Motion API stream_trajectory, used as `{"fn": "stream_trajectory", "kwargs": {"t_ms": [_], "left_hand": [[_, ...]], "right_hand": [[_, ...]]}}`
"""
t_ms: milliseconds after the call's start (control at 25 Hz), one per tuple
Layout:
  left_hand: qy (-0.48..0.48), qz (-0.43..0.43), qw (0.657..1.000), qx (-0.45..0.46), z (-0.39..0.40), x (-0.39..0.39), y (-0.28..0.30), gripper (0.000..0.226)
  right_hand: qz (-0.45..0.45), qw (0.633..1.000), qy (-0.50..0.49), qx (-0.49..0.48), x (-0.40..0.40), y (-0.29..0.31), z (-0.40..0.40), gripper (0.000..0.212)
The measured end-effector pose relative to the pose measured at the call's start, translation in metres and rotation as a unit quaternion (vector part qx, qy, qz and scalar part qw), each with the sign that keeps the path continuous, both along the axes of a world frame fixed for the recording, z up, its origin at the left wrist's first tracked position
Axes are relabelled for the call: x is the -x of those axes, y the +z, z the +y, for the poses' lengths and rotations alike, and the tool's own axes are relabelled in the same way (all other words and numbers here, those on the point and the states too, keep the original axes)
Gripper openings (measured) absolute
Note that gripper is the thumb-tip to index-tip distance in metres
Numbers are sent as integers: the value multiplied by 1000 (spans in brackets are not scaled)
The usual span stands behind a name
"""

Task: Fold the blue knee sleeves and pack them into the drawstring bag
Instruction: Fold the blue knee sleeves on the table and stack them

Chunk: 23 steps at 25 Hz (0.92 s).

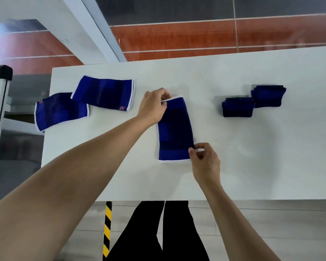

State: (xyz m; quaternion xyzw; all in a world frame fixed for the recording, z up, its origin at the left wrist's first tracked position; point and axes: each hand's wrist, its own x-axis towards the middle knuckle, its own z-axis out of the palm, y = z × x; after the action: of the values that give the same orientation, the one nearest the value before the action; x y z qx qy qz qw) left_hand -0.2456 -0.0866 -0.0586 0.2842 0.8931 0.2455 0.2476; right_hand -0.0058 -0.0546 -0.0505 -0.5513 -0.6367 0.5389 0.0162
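A blue knee sleeve (pixel 175 129) with white edging lies flat and lengthwise in the middle of the white table (pixel 252 166). My left hand (pixel 152 106) pinches its far left corner at the white hem. My right hand (pixel 203 159) pinches its near right corner. Two more unfolded sleeves lie at the left: one (pixel 104 93) farther back, one (pixel 60 111) at the table's left edge, overlapping slightly. Two folded sleeves sit at the right, one (pixel 238 107) nearer and one (pixel 268 96) behind it. No drawstring bag is in view.
The table's near edge runs just above my legs (pixel 167 232). A yellow-and-black striped post (pixel 107 228) stands below the edge. A black-topped stand (pixel 1 71) is off the table's left side. Red and grey floor tiles lie beyond.
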Motion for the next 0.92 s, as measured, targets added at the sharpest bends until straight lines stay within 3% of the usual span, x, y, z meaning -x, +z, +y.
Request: {"fn": "stream_trajectory", "kwargs": {"t_ms": [320, 480, 600, 720, 840, 920], "left_hand": [[15, 68, 997, 25, -3, -4, -16, 13], [-5, 196, 979, 54, -11, -10, -13, 23], [-87, 267, 960, -23, -40, -43, -4, 12], [-177, 232, 956, -41, -96, -88, -3, 31], [-233, 136, 961, 57, -139, -116, -7, 61], [-254, 102, 957, 101, -146, -117, -7, 81]], "right_hand": [[-29, 999, 15, -30, 3, -8, -2, 10], [-68, 992, 42, -96, 2, -10, -4, 19], [-95, 990, 46, -97, 3, -7, -4, 21], [-142, 983, 54, -102, 2, -4, -10, 28], [-165, 974, 94, -126, 1, -11, -18, 28], [-135, 986, 64, -74, 2, -6, -16, 24]]}}
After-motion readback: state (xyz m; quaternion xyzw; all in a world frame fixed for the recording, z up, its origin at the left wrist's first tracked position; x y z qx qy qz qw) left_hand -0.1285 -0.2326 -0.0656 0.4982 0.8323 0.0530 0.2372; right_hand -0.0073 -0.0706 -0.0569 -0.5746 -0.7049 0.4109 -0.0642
